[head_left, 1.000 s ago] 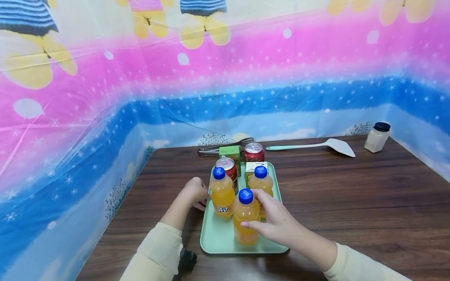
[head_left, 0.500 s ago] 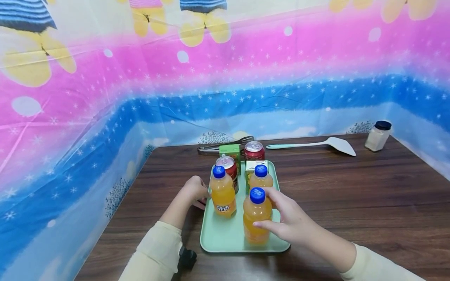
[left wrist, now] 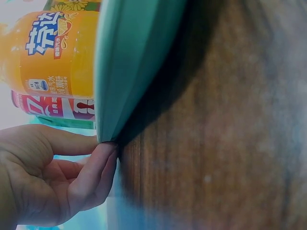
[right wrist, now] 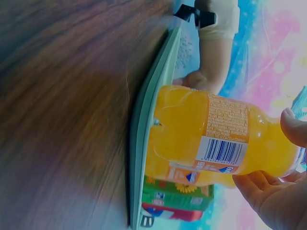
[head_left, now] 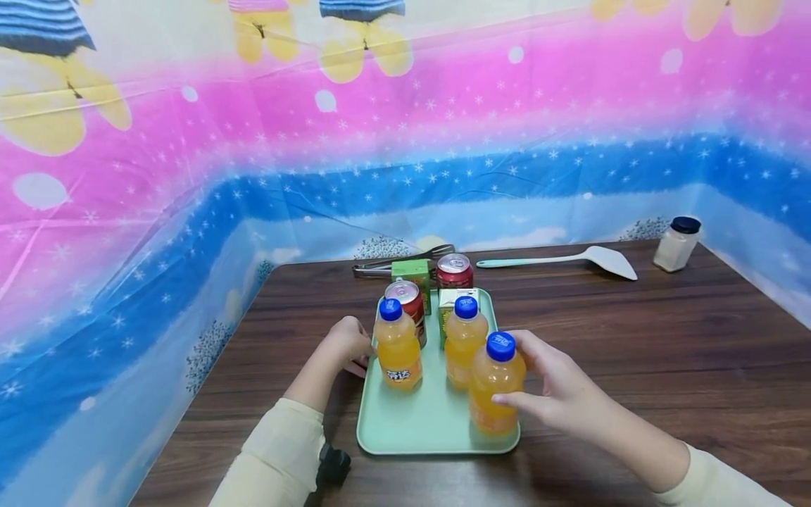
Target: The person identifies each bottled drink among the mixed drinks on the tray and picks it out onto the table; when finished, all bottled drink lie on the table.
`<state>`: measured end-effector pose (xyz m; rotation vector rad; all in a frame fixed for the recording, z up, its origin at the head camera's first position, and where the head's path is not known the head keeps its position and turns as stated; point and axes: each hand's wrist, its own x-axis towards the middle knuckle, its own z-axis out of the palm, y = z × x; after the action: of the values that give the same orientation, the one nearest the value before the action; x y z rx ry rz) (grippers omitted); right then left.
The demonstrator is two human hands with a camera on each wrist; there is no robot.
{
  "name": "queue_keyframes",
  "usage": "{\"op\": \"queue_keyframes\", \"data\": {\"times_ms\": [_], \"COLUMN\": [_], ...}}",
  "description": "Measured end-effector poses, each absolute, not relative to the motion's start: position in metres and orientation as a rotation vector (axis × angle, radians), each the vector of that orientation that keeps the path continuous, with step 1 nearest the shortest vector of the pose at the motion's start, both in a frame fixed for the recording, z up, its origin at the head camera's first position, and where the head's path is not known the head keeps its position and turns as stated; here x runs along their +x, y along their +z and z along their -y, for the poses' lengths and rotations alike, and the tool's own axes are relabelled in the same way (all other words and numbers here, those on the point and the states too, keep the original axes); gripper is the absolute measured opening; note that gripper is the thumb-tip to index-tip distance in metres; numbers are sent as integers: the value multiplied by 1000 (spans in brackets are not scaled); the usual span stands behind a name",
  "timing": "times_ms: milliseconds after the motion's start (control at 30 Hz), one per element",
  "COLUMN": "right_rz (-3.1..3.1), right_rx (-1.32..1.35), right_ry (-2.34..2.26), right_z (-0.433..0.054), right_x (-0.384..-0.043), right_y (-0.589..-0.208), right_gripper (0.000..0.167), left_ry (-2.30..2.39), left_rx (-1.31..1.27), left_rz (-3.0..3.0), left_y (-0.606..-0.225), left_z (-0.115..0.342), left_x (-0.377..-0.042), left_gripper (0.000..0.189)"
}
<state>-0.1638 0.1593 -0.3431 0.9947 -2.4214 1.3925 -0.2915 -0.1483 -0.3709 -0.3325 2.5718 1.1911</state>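
Note:
My right hand grips an orange soda bottle with a blue cap, thumb and fingers around its upper part. It stands near upright at the front right of the pale green tray; whether its base touches the tray I cannot tell. My left hand pinches the tray's left rim between thumb and fingers. Two more orange soda bottles stand on the tray: the left bottle and the right bottle. Behind them are a red can, a yellow-green drink carton and a green carton.
Another red can stands at the tray's far end. Metal tongs lie behind it. A white spatula lies toward the back, and a black-lidded jar stands at the back right of the wooden table.
My right hand has moved the orange soda bottle to the right across the tray's front, uncovering the right bottle behind it. The left hand keeps its place at the rim.

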Motion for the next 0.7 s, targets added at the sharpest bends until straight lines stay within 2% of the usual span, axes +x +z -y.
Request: {"op": "queue_keyframes", "data": {"times_ms": [333,700], "right_rz": [2472,2473], "right_rx": [867,779], "right_ry": [1346,1228], "right_z": [-182,-201], "right_x": [-162,-178], "right_y": [-344,-345], "right_gripper": [60,59], "left_ry": [1193,1178], "left_rx": [-339,-342], "left_rz": [-2565,-2570], "left_y": [-372,-372], "left_z": [150,149], "left_x": [-293,-293], "left_gripper": [13,13]}}
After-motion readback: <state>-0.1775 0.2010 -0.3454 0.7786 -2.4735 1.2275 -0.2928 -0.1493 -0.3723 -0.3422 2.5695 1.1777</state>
